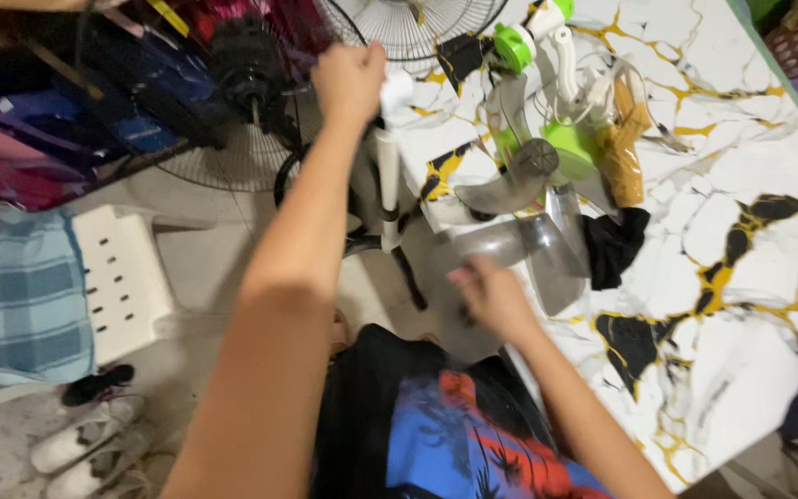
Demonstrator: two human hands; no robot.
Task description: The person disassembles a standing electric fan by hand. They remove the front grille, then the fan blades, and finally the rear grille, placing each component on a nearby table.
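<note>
The left hand is closed in a fist around the white upright post of a fan stand, gripping it near the top, just left of the marbled counter. The post runs down past the counter's near left corner to dark base legs on the floor.

The right hand rests at the counter's left edge, fingers loosely curled and touching a translucent grey fan blade that lies flat there; whether it truly grips the blade cannot be told through the blur.

Farther in on the counter from the blade sit green and white fan parts, a brown bag-like bundle and a black cloth just right of the blade. A wire fan guard lies at the counter's far left corner, and a second guard with a black motor stands off the counter to the left.

On the floor left of the counter are a white plastic stool, a blue checked cloth and white shoes
</note>
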